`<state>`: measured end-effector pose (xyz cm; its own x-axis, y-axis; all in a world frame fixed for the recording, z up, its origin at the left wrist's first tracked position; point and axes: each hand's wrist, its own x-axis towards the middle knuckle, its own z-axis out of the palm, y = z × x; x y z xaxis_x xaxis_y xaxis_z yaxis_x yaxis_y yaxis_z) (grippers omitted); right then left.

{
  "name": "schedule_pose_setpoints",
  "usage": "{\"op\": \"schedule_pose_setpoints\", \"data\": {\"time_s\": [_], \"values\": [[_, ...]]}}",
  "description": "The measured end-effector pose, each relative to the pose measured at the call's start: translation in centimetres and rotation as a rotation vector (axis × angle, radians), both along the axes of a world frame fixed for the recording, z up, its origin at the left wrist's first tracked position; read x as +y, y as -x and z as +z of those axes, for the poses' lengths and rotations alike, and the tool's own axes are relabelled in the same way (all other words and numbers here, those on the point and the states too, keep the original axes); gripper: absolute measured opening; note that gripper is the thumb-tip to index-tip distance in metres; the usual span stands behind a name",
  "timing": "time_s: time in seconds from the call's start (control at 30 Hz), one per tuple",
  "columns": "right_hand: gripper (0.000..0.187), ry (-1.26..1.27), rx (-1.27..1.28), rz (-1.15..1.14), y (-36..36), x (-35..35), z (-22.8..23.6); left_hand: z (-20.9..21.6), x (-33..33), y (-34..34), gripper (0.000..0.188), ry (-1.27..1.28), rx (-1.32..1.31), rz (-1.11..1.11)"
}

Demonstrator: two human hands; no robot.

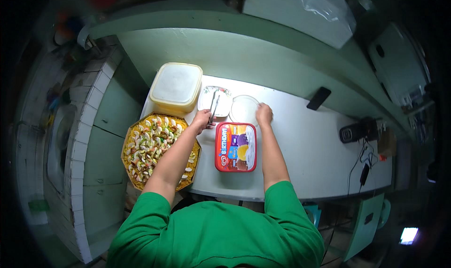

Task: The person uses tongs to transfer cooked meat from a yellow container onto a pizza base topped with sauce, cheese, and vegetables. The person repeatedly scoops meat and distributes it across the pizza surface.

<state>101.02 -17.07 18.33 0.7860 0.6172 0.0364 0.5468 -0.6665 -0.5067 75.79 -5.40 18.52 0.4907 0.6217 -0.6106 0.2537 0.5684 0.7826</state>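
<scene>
My left hand (203, 121) is closed around a pair of tongs (214, 104), whose tips point away over a white square plate with a floral rim (221, 93). Beside that plate is a round, pale plate or lid (244, 107); my right hand (264, 114) has its fingers curled at its right edge. Between my forearms stands a red ice cream tub (236, 147) with a printed lid. Under my left forearm, an octagonal tray of noodles (133, 148) carries sliced egg and green bits; the arm hides part of it.
A yellowish square container with a white lid (176, 83) stands at the back left, against the wall. Toward the right are a black phone (319, 98) and a dark device with cables (352, 133) on the white table (300, 141). A tiled counter (80, 150) borders the left.
</scene>
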Motion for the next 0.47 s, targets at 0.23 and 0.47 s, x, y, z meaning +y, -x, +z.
{"op": "schedule_pose_setpoints", "data": {"time_s": [0.23,0.47], "values": [[0.018,0.141,-0.105,-0.135,-3.6,0.2,-4.5,-3.1,-0.7,0.7,0.044,-0.212,0.196,0.044],[0.024,-0.621,-0.12,0.234,-1.8,6.0,5.1,-2.8,-1.8,2.6,0.052,-0.695,0.336,0.069]]}}
